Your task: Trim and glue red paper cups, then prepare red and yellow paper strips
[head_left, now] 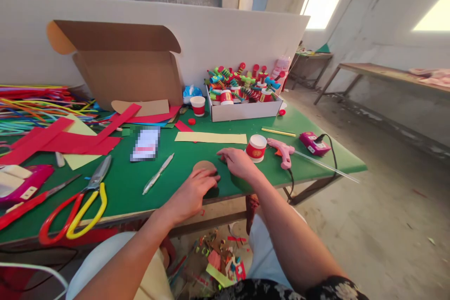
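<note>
My left hand point(191, 193) lies over a round brown cardboard disc point(204, 165) near the table's front edge, fingers stretched out across it. To its right, my right hand point(240, 164) rests on the green tabletop, fingers reaching left and apart from each other. A red and white paper cup point(256, 148) stands upright just beyond the right wrist. Behind both hands lies a pale yellow paper strip point(211, 138). Right of the cup is a pink hot glue gun point(283, 152) with a clear glue stick point(326, 166) sticking out of its back.
Large scissors point(78, 208), a pen point(158, 173) and a phone point(145, 144) lie to the left. Red paper strips point(80, 143) and pipe cleaners point(42, 108) are farther left. A white box point(246, 111) of cup figures stands behind. A purple power socket point(314, 143) sits right.
</note>
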Tool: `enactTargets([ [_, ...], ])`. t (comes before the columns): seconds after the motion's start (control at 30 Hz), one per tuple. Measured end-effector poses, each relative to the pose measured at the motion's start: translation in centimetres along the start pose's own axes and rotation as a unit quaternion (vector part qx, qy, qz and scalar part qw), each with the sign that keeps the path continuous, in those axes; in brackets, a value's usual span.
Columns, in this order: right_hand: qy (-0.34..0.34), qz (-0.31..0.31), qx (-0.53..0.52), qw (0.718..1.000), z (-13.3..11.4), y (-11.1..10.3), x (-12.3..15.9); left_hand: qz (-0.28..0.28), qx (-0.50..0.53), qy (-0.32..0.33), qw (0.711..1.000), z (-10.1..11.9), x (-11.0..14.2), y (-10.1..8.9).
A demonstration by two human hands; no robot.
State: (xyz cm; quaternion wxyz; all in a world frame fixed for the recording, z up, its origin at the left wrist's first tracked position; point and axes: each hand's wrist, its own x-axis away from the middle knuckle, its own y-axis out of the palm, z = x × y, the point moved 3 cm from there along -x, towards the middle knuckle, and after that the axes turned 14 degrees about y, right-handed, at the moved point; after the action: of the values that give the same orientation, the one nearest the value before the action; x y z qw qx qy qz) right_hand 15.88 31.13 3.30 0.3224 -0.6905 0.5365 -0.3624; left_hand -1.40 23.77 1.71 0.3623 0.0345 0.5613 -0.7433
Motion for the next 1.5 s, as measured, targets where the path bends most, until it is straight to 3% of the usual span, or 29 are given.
enactTargets([
  [0.2,0.004,0.003,-0.017,1.000,0.1,-0.1,0.1,0.036,0.025,-0.043,0.998,0.4,-0.1,-0.2],
  [0.3,-0.001,0.009,-0.024,1.000,0.4,0.0,0.0,0.011,0.125,-0.032,0.992,1.1,0.0,-0.1],
  [0.37,-0.012,0.019,-0.028,0.999,0.5,0.1,0.0,0.036,0.171,-0.058,0.983,1.0,0.3,-0.7],
  [0.47,-0.032,0.031,-0.023,0.999,0.4,0.2,0.1,0.108,0.061,-0.167,0.978,-0.8,1.0,-1.9],
  [0.57,-0.036,0.029,-0.006,0.999,0.1,0.3,0.2,0.078,-0.067,-0.239,0.966,-2.7,1.2,-1.4],
  [0.67,-0.036,0.029,0.005,0.999,-0.4,0.5,0.2,0.021,-0.142,-0.251,0.957,-3.5,0.9,0.1],
  [0.83,-0.061,0.037,-0.022,0.997,-1.3,1.1,0.3,0.003,-0.190,-0.225,0.956,-3.5,0.3,1.0],
  [0.93,-0.091,0.139,-0.096,0.981,-1.1,0.0,0.5,0.003,-0.195,-0.212,0.958,-3.5,0.4,0.9],
  [1.03,-0.088,0.309,-0.162,0.933,0.7,-2.9,0.8,0.003,-0.197,-0.204,0.959,-3.6,0.6,1.0],
  [1.1,-0.048,0.399,-0.193,0.895,2.7,-5.0,1.0,0.009,-0.205,-0.193,0.960,-3.6,0.7,1.0],
  [1.2,0.019,0.474,-0.244,0.846,5.3,-7.2,1.1,0.024,-0.219,-0.168,0.961,-3.5,0.7,1.0],
  [1.27,0.030,0.497,-0.264,0.826,5.7,-7.6,1.4,0.033,-0.222,-0.156,0.962,-3.5,0.8,0.9],
  [1.3,0.021,0.495,-0.275,0.824,5.5,-7.4,1.6,0.042,-0.220,-0.156,0.962,-3.5,0.8,0.7],
  [1.37,-0.013,0.436,-0.302,0.847,4.0,-6.1,1.8,0.082,-0.207,-0.162,0.961,-3.3,0.9,0.2],
  [1.43,-0.039,0.290,-0.339,0.894,1.9,-3.8,1.7,0.138,-0.182,-0.152,0.962,-3.0,0.9,-0.4],
  [1.5,-0.015,0.109,-0.395,0.912,0.1,-1.0,1.5,0.174,-0.154,-0.120,0.965,-2.5,0.9,-1.0],
])
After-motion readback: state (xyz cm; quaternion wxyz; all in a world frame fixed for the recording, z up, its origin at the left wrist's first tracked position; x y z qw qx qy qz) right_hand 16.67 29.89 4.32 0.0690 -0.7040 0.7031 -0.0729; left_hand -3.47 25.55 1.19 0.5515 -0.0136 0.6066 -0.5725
